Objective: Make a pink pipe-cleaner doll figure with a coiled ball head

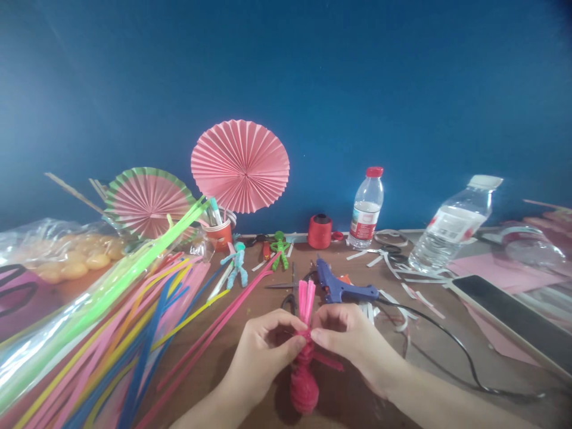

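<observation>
A pink pipe-cleaner figure point(304, 387) is at the front middle of the table, its round coiled end toward me and loose pink strands pointing away. My left hand point(272, 342) pinches its upper part from the left between thumb and forefinger. From the right, my right hand point(342, 333) pinches it at the same spot, the fingertips of both hands nearly meeting. One short pink strand point(328, 361) sticks out under my right hand. Just beyond my hands lie a blue glue gun point(346, 288) and scissors point(292, 280), partly hidden.
Bundled colored pipe cleaners point(134, 333) cover the left side. Blue point(236, 265) and green point(280, 250) pipe-cleaner figures lie farther back, near a red tape roll point(320, 232). Water bottles point(366, 208), paper strips, a phone point(513, 319) and the glue gun's cord point(460, 345) occupy the right.
</observation>
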`<state>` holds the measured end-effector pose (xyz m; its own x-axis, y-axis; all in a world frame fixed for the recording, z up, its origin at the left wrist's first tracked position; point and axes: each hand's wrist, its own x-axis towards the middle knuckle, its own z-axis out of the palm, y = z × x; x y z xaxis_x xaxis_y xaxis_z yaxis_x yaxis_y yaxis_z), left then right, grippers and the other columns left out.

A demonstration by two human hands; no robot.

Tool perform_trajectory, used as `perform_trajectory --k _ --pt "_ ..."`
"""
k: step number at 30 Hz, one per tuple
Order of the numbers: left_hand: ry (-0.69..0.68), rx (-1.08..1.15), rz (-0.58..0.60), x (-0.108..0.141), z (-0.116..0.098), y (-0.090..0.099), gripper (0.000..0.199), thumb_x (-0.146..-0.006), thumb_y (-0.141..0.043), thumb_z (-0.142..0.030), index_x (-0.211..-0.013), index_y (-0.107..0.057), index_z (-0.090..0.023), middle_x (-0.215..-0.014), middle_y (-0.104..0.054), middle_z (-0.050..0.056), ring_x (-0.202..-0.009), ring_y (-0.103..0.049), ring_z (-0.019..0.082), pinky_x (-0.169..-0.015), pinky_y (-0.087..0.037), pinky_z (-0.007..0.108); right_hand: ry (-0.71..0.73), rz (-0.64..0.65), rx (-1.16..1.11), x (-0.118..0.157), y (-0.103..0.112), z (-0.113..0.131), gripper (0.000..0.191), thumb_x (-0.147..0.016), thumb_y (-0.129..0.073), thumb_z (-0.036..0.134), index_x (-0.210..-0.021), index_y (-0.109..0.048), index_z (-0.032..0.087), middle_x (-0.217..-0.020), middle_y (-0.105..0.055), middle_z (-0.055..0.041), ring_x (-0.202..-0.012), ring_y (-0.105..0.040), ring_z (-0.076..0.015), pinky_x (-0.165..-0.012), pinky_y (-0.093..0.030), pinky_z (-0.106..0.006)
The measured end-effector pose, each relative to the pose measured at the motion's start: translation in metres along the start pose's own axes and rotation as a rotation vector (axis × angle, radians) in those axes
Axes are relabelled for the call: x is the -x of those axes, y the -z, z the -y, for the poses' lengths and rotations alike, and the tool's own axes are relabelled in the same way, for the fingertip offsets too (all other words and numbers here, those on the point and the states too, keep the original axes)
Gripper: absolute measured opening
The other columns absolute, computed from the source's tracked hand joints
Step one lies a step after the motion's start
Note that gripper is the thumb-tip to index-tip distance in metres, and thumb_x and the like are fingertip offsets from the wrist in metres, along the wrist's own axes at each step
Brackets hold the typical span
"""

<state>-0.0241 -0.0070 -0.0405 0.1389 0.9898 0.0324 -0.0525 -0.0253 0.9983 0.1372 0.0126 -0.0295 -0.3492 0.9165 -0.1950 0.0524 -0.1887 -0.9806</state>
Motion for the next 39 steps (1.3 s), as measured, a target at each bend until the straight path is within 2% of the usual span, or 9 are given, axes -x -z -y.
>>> perform_trajectory --k 21,28,33,39 --pt "-0.057 -0.210 -0.042 0.0003 -0.0034 -0.0024 0.007 -0.064 -0.065 -0.011 -0.067 -0.068 -0.016 -0.066 -0.062 0.002 -0.062 -0.058 0.015 -0.058 -0.045 0.023 0.002 -0.007 0.120 -0.0012 0.0012 -0.0022 0.011 -0.062 -0.062 0.023 -0.058 -0.054 0.016 -0.053 -0.048 0.0030 -0.050 -0.042 -0.0087 -0.046 -0.032 -0.020" --pt "-0.061 -0.218 -0.035 0.0004 -0.0034 -0.0025 0.007 -0.064 -0.065 -0.010 -0.067 -0.068 -0.016 -0.065 -0.062 0.001 -0.062 -0.058 0.014 -0.058 -0.044 0.023 0.003 0.022 0.135 -0.0023 0.0016 -0.0028 0.010 -0.064 -0.060 0.022 -0.059 -0.054 0.015 -0.054 -0.048 0.0035 -0.050 -0.042 -0.0084 -0.047 -0.032 -0.020" --pt "-0.051 -0.225 -0.039 0.0006 -0.0036 -0.0028 0.007 -0.064 -0.065 -0.011 -0.067 -0.068 -0.016 -0.065 -0.062 0.001 -0.062 -0.058 0.015 -0.058 -0.045 0.023 0.013 -0.006 0.142 -0.0024 0.0029 -0.0050 0.011 -0.063 -0.062 0.020 -0.057 -0.055 0.015 -0.052 -0.049 0.0039 -0.049 -0.041 -0.0082 -0.046 -0.031 -0.020" --pt "-0.060 -0.249 -0.024 -0.0002 -0.0055 -0.0027 0.007 -0.064 -0.064 -0.011 -0.067 -0.068 -0.016 -0.066 -0.063 0.002 -0.063 -0.059 0.015 -0.059 -0.045 0.023 0.024 0.037 0.120 -0.0010 0.0041 -0.0057 0.010 -0.067 -0.060 0.021 -0.061 -0.056 0.015 -0.055 -0.048 0.0036 -0.050 -0.042 -0.0079 -0.047 -0.031 -0.019"
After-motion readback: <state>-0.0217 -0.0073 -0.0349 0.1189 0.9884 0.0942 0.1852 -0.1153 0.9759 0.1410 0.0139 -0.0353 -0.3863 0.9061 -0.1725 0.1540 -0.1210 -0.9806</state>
